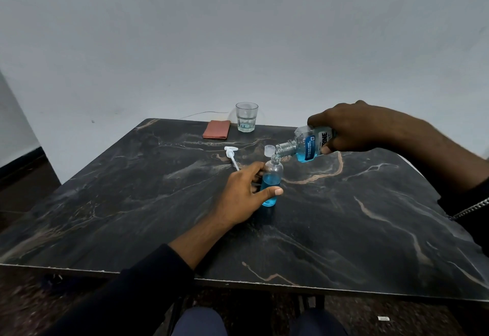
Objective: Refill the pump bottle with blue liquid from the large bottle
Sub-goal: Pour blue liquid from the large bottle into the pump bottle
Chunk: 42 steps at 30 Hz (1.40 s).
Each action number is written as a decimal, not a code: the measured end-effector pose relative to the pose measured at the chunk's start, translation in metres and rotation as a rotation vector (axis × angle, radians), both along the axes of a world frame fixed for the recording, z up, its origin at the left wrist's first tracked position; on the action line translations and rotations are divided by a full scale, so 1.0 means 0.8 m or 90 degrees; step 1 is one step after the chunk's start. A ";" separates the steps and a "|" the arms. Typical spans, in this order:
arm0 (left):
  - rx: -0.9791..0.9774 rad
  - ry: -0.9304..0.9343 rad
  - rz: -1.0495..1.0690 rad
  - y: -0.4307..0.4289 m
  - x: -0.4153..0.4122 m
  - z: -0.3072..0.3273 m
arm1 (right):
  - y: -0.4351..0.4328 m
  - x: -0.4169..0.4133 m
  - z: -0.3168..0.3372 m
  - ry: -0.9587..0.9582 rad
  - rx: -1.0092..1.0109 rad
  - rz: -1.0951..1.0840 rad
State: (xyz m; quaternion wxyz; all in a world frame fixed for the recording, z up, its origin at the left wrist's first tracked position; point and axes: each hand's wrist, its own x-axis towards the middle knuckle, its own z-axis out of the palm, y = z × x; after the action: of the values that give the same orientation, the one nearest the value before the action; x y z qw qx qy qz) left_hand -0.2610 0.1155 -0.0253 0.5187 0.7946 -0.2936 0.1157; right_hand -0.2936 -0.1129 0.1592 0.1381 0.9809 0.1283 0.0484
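A small clear pump bottle (pixel 272 177) stands upright on the dark marble table (pixel 344 216), its lower half filled with blue liquid. My left hand (pixel 243 193) grips its body from the left. My right hand (pixel 354 126) holds the large bottle (pixel 308 144) tipped to the left, its open neck right over the small bottle's mouth. Blue liquid pools in the large bottle's lower side. The white pump head (pixel 232 156) with its tube lies on the table to the left. A clear cap (pixel 269 150) sits just behind the small bottle.
A drinking glass (pixel 246 116) stands at the table's far edge, with a reddish-brown wallet (pixel 216 129) lying to its left. A thin wire runs behind them. The table's front edge is close to my knees.
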 end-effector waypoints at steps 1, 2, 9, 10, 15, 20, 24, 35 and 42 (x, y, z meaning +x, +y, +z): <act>0.001 -0.002 0.002 0.000 0.000 0.000 | 0.000 0.000 0.000 0.000 -0.001 0.000; 0.003 -0.003 0.003 0.000 0.000 0.000 | 0.000 0.000 0.000 -0.001 -0.001 -0.001; 0.003 -0.002 0.003 0.000 0.000 0.000 | 0.001 0.000 -0.001 0.000 -0.003 0.003; 0.002 -0.001 0.003 0.000 0.000 0.000 | 0.001 -0.001 0.000 0.001 -0.002 0.003; -0.007 0.002 -0.004 0.000 0.000 -0.001 | 0.001 -0.002 0.001 0.000 0.006 -0.004; -0.004 0.003 -0.003 0.000 0.000 -0.001 | 0.002 -0.002 0.002 0.002 0.007 -0.007; 0.001 0.000 0.000 0.000 0.000 -0.001 | 0.003 -0.001 0.002 0.001 0.003 -0.008; 0.003 0.000 0.002 0.000 0.000 0.000 | 0.005 -0.002 0.003 0.002 -0.008 -0.015; -0.006 -0.002 0.003 0.000 0.000 -0.001 | 0.007 -0.003 0.003 0.006 -0.010 -0.018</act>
State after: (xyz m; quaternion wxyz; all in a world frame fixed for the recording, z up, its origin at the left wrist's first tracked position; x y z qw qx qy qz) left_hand -0.2612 0.1153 -0.0258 0.5213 0.7928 -0.2922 0.1196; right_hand -0.2963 -0.1071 0.1619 0.1458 0.9817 0.1153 0.0408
